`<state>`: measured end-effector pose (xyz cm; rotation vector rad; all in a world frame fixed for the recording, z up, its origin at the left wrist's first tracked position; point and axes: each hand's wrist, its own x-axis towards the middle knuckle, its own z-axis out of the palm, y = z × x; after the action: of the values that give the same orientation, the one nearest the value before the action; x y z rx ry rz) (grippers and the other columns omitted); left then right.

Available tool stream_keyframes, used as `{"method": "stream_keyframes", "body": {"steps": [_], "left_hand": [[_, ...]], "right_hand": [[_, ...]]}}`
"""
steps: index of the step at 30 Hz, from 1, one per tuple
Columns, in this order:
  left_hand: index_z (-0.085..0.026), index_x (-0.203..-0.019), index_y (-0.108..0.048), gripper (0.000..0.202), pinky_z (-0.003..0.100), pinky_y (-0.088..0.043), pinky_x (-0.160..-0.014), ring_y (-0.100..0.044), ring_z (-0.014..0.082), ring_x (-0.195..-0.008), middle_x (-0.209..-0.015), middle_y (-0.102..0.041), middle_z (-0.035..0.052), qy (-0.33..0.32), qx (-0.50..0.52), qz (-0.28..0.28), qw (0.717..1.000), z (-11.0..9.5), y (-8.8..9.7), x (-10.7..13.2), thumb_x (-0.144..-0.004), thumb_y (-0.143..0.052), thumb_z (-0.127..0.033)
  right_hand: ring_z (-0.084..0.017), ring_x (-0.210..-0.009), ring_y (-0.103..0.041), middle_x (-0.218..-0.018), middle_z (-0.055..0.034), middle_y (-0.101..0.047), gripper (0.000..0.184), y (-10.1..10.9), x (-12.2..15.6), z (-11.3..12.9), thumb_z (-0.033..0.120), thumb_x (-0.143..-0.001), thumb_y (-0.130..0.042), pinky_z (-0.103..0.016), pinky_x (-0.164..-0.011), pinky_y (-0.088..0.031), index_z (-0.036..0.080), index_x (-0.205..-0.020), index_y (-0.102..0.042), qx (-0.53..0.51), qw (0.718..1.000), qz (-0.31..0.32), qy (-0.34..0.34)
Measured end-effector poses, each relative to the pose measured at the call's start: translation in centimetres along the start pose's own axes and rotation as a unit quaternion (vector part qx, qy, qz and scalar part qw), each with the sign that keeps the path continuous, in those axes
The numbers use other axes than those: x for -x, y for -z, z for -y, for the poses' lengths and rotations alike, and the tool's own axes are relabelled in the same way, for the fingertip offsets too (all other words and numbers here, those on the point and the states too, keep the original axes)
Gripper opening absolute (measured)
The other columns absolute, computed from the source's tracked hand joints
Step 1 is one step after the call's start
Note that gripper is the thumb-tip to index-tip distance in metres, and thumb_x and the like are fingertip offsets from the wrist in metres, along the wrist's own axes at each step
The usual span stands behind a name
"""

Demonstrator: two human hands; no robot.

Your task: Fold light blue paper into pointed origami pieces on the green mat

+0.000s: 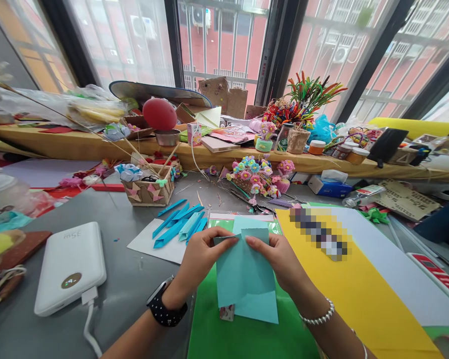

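A light-blue sheet of paper (pixel 243 274) is held up over a green sheet (pixel 224 339), a crease running down its middle. My left hand (pixel 209 252) pinches its upper left edge between thumb and fingers. On the upper right edge, my right hand (pixel 279 254) grips it the same way, thumb on the near face. The fingers behind the paper are partly hidden. A small printed piece (pixel 226 312) shows under its lower left corner. Left of my hands, several folded blue paper strips (pixel 181 222) lie on a white sheet (pixel 145 243).
A white power bank (pixel 71 269) with a cable lies at left. Yellow paper (pixel 322 284) and white paper (pixel 392 264) cover the right side. Behind stand a cardboard basket (pixel 149 194), flower crafts (pixel 252 174), a tissue box (pixel 329 187) and a cluttered ledge (pixel 205 154).
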<state>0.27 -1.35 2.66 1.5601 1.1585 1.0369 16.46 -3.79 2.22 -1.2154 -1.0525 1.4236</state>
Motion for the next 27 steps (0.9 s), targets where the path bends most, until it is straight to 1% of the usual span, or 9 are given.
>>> {"method": "stream_keyframes", "body": {"steps": [3,5,7,9,12,17,19,22,27], "left_hand": [[-0.016,-0.069,-0.063,0.023,0.021,-0.041,-0.049,-0.052,0.0143,-0.06,-0.066,-0.06,0.0022,0.018,0.011,-0.005,1.0,0.02,-0.03,-0.05,-0.063,-0.063,-0.038],[-0.017,-0.078,-0.061,0.028,0.022,-0.043,-0.049,-0.054,0.0144,-0.059,-0.065,-0.059,0.0006,0.045,0.047,0.004,0.998,0.01,-0.11,-0.14,-0.061,-0.065,-0.038],[-0.018,-0.091,-0.055,0.039,0.023,-0.045,-0.049,-0.056,0.0149,-0.06,-0.064,-0.059,-0.0011,0.074,0.088,0.026,0.993,-0.04,-0.22,-0.2,-0.058,-0.067,-0.035],[-0.018,-0.096,-0.052,0.043,0.024,-0.047,-0.053,-0.058,0.0157,-0.064,-0.068,-0.06,-0.0008,0.089,0.116,0.043,0.988,-0.09,-0.35,-0.2,-0.059,-0.067,-0.033],[-0.017,-0.092,-0.051,0.037,0.026,-0.048,-0.059,-0.058,0.0167,-0.072,-0.077,-0.062,0.0014,0.084,0.129,0.036,0.987,-0.1,-0.52,-0.13,-0.061,-0.066,-0.032],[-0.017,-0.092,-0.048,0.037,0.024,-0.046,-0.054,-0.058,0.0151,-0.065,-0.072,-0.06,-0.0002,0.071,0.139,0.016,0.988,0.02,-0.64,-0.12,-0.063,-0.065,-0.032],[-0.018,-0.092,-0.046,0.038,0.023,-0.045,-0.05,-0.057,0.0141,-0.06,-0.066,-0.059,-0.0021,0.07,0.154,0.013,0.986,-0.02,-0.67,-0.1,-0.062,-0.065,-0.031],[-0.02,-0.09,-0.041,0.039,0.021,-0.043,-0.046,-0.056,0.0123,-0.052,-0.059,-0.057,-0.0052,0.074,0.188,0.011,0.979,-0.19,-0.72,0.0,-0.061,-0.067,-0.03],[-0.021,-0.083,-0.037,0.038,0.018,-0.041,-0.044,-0.053,0.0091,-0.045,-0.055,-0.056,-0.008,0.075,0.226,0.009,0.971,-0.38,-0.86,0.14,-0.061,-0.068,-0.028]], "right_hand": [[-0.017,-0.055,-0.058,-0.065,-0.006,-0.064,0.034,-0.04,0.01,-0.06,0.043,-0.06,-0.066,-0.026,-0.049,-0.046,0.012,-0.071,-0.064,0.029,0.999,-0.025,0.02],[-0.017,-0.055,-0.058,-0.066,-0.0064,-0.065,0.035,-0.01,0.0,-0.1,0.045,-0.06,-0.065,-0.026,-0.049,-0.046,0.012,-0.071,-0.063,0.047,0.998,-0.04,0.033],[-0.018,-0.057,-0.059,-0.068,-0.0075,-0.065,0.037,0.05,-0.03,-0.12,0.045,-0.061,-0.064,-0.027,-0.05,-0.047,0.011,-0.074,-0.063,0.05,0.997,-0.048,0.041],[-0.019,-0.058,-0.059,-0.071,-0.0087,-0.065,0.038,0.1,-0.07,-0.13,0.045,-0.062,-0.063,-0.028,-0.05,-0.047,0.01,-0.076,-0.063,0.058,0.996,-0.053,0.048],[-0.021,-0.063,-0.06,-0.074,-0.0094,-0.066,0.037,0.15,-0.14,-0.15,0.044,-0.062,-0.063,-0.029,-0.053,-0.048,0.011,-0.076,-0.064,0.077,0.994,-0.05,0.057],[-0.022,-0.064,-0.061,-0.073,-0.0086,-0.067,0.036,0.14,-0.29,-0.24,0.045,-0.061,-0.064,-0.03,-0.054,-0.048,0.011,-0.074,-0.065,0.079,0.995,-0.038,0.049],[-0.022,-0.065,-0.062,-0.073,-0.0088,-0.067,0.036,0.08,-0.31,-0.25,0.044,-0.06,-0.065,-0.03,-0.055,-0.049,0.011,-0.075,-0.065,0.057,0.997,-0.034,0.043],[-0.023,-0.068,-0.062,-0.075,-0.0085,-0.068,0.036,-0.05,-0.27,-0.17,0.042,-0.059,-0.067,-0.032,-0.06,-0.05,0.011,-0.079,-0.065,0.001,1.0,-0.01,0.021],[-0.021,-0.066,-0.063,-0.072,-0.0079,-0.068,0.033,-0.17,-0.21,-0.02,0.037,-0.059,-0.069,-0.032,-0.064,-0.05,0.011,-0.08,-0.065,-0.072,0.997,0.02,-0.013]]}}
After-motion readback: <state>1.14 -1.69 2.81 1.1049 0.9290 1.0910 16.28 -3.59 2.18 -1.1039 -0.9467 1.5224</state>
